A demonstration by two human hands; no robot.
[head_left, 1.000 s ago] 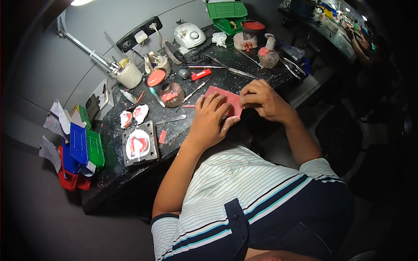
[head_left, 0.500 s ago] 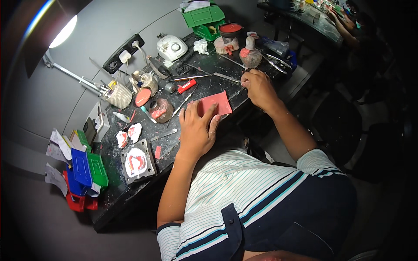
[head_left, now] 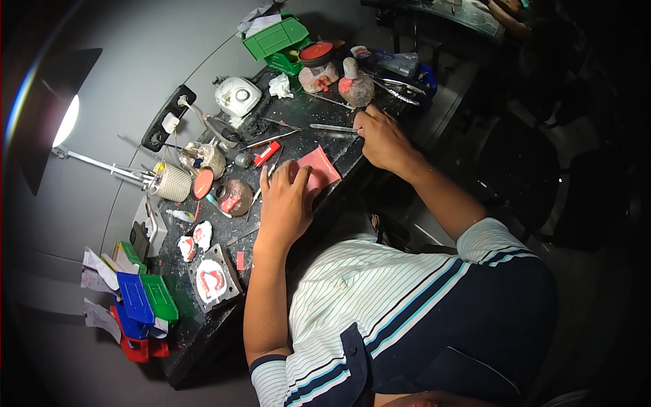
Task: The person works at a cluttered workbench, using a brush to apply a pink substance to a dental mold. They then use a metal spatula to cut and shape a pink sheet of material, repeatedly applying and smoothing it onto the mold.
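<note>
A pink wax sheet [head_left: 319, 167] lies near the front edge of the black bench. My left hand [head_left: 286, 203] rests over its left part, fingers apart and bent, fingertips on the sheet; the thumb is partly hidden. In my right hand [head_left: 385, 139] I grip the handle end of a wax knife [head_left: 332, 127], its flat metal blade pointing left above the bench, beyond the sheet. A red lighter [head_left: 267, 154] lies past my left fingers. Beside that hand stands a round glass burner [head_left: 234, 197] with pink wax on it.
Dental casts [head_left: 195, 239] and a mounted cast with red wax [head_left: 211, 279] sit at the left. Further back are a white control box [head_left: 237, 95], a power strip [head_left: 168, 119] and a tool cup [head_left: 172, 183]. A second burner [head_left: 355, 88] and green bins [head_left: 277, 39] stand at the far side.
The whole view has shifted, so the bench appears further left. My left fingers have bent more over the sheet. The knife stays in my right hand, pointing left.
</note>
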